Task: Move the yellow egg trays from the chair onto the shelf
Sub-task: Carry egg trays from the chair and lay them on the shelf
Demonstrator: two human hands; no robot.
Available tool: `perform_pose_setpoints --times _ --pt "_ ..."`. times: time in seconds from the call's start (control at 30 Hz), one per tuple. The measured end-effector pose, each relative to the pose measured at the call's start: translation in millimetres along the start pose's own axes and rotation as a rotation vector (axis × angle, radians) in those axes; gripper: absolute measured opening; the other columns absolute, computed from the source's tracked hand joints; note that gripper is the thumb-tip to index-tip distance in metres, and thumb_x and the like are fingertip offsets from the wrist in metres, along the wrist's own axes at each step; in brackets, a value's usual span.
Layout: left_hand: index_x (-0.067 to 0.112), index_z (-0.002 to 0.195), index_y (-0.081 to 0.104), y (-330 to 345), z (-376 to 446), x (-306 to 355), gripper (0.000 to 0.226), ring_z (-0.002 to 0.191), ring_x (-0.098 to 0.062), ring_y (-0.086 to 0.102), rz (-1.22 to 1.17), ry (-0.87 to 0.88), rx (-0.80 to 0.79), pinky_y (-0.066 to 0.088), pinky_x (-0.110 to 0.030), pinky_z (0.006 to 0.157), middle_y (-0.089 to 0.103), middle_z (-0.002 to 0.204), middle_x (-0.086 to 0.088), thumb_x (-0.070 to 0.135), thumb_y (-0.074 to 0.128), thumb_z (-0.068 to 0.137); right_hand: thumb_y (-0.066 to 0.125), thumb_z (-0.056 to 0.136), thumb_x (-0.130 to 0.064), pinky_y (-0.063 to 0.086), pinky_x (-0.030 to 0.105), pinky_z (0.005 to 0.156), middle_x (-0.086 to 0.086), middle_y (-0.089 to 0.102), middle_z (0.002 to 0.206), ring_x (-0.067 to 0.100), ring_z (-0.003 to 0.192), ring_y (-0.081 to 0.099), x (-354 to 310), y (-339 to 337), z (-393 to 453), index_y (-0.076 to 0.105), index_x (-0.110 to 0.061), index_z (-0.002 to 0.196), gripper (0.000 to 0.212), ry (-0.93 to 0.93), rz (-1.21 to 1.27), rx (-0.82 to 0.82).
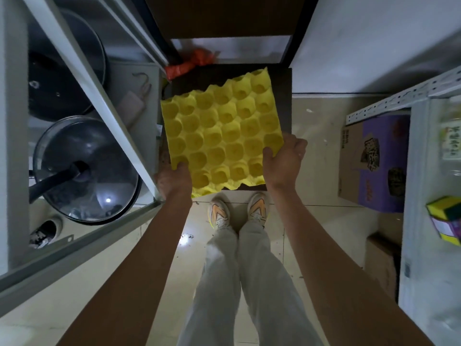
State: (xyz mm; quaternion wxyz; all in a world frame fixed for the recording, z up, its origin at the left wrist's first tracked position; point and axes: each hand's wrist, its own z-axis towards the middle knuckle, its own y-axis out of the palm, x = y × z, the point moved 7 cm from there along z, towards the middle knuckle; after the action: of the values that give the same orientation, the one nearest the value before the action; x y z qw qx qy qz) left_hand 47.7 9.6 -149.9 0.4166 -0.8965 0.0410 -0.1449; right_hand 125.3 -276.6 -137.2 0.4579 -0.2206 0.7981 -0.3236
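One yellow egg tray (222, 136) is gripped over the dark chair (287, 101) by two hands: left hand (173, 179) at seven o'clock, right hand (284, 161) at four.

Printed characters on the side of a purple-and-brown cardboard box (374, 161) at the floor's right edge — too blurred to read. Green characters on a bottle label (450, 142) on the right-hand shelf — likewise illegible.
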Motion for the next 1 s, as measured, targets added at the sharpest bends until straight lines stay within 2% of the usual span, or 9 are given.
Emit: perform_pose_setpoints --times 0.13,0.23,0.37,0.43,0.53,0.67,0.73,0.87,1.0 --pt "0.010 0.116 0.070 -9 -5 0 0.041 0.103 -0.038 0.069 -0.067 0.032 0.059 0.058 -0.047 0.088 0.071 0.115 -0.016 0.036 0.057 0.087 0.056 0.093 -0.008 0.045 0.041 0.093 0.013 0.050 0.125 0.030 0.115 0.051 -10 -14 2 0.055 -0.007 0.121 0.027 -0.014 -0.104 0.109" --pt "0.005 0.110 0.070 -16 3 4 0.039 0.096 -0.037 0.072 -0.101 0.041 0.055 0.059 -0.042 0.078 0.074 0.108 -0.018 0.032 0.058 0.083 0.050 0.089 0.004 0.046 0.038 0.080 0.010 0.060 0.102 0.029 0.091 0.060 -15 -25 9 0.060 -0.007 0.103 0.021 -0.032 -0.074 0.192" --pt "0.006 0.132 0.050 -24 0 9 0.055 0.080 -0.030 0.062 -0.088 0.012 0.066 0.058 -0.044 0.077 0.068 0.119 -0.017 0.033 0.062 0.086 0.043 0.096 -0.002 0.052 0.039 0.071 0.001 0.057 0.075 0.027 0.071 0.063 -25 -35 13 0.058 -0.009 0.101 0.018 -0.020 -0.150 0.160" --pt "0.006 0.143 0.039 -33 -7 17 0.062 0.085 -0.030 0.064 -0.109 0.050 0.077 0.048 -0.038 0.075 0.063 0.129 -0.018 0.032 0.061 0.091 0.039 0.095 0.000 0.050 0.039 0.063 0.003 0.056 0.074 0.031 0.070 0.063 -30 -39 10 0.055 -0.009 0.103 0.020 0.005 -0.120 0.159" --pt "0.008 0.148 0.034 -62 -21 26 0.062 0.121 -0.037 0.062 -0.193 0.099 0.138 0.045 -0.036 0.086 0.057 0.141 -0.019 0.029 0.057 0.095 0.038 0.092 0.002 0.036 0.031 0.053 0.006 0.057 0.074 0.027 0.064 0.057 -37 -47 -2 0.050 -0.008 0.103 0.019 0.002 0.015 0.132" --pt "0.014 0.129 0.045 -106 -56 57 0.042 0.101 -0.031 0.063 -0.249 0.258 0.150 0.053 -0.041 0.086 0.063 0.122 -0.012 0.030 0.055 0.092 0.048 0.095 -0.004 0.028 0.023 0.044 -0.002 0.052 0.067 0.011 0.052 0.048 -42 -90 -34 0.049 -0.006 0.104 0.010 -0.015 0.201 0.219" --pt "0.020 0.113 0.046 -119 -87 82 0.031 0.091 -0.034 0.065 -0.265 0.368 0.117 0.056 -0.047 0.081 0.063 0.104 -0.008 0.030 0.054 0.086 0.052 0.092 -0.008 0.032 0.028 0.046 -0.005 0.051 0.067 0.011 0.055 0.050 -33 -124 -58 0.047 -0.007 0.102 0.011 0.035 0.326 0.269" --pt "0.013 0.118 0.062 -122 -182 117 0.036 0.100 -0.034 0.067 -0.168 0.565 -0.010 0.055 -0.041 0.082 0.066 0.103 -0.006 0.024 0.052 0.086 0.054 0.091 -0.012 0.045 0.035 0.059 -0.005 0.060 0.078 0.015 0.070 0.061 7 -205 -135 0.054 -0.011 0.107 0.016 0.248 0.480 0.324" --pt "0.017 0.110 0.061 -105 -319 127 0.024 0.099 -0.033 0.064 -0.011 0.825 -0.383 0.054 -0.050 0.087 0.067 0.112 -0.014 0.027 0.049 0.092 0.052 0.089 -0.011 0.055 0.037 0.069 0.004 0.067 0.087 0.021 0.080 0.066 60 -310 -267 0.064 -0.014 0.102 0.018 0.533 0.635 0.553"
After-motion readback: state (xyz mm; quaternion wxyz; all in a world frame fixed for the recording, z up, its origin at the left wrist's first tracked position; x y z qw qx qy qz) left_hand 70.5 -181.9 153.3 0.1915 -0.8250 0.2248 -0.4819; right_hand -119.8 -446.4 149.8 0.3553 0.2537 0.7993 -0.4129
